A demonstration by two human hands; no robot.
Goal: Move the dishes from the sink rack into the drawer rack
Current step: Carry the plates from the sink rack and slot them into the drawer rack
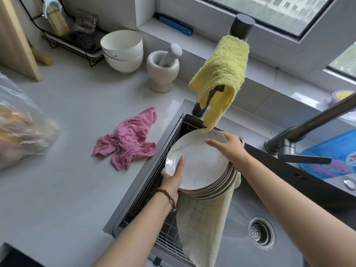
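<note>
A stack of several white plates (200, 166) is held above the wire sink rack (152, 191) at the left end of the sink. My left hand (173, 177) grips the stack's near left rim, thumb on the top plate. My right hand (229, 148) holds the far right rim, thumb lying across the top plate. A pale checked cloth (202, 224) hangs under the stack over the rack. The drawer rack is not in view.
A yellow cloth (221, 74) hangs from the dark tap just above the plates. A pink cloth (127, 139) lies on the counter to the left. White bowls (122, 51), a mortar with pestle (163, 70), a second faucet (300, 135) and the sink drain (261, 233) surround the area.
</note>
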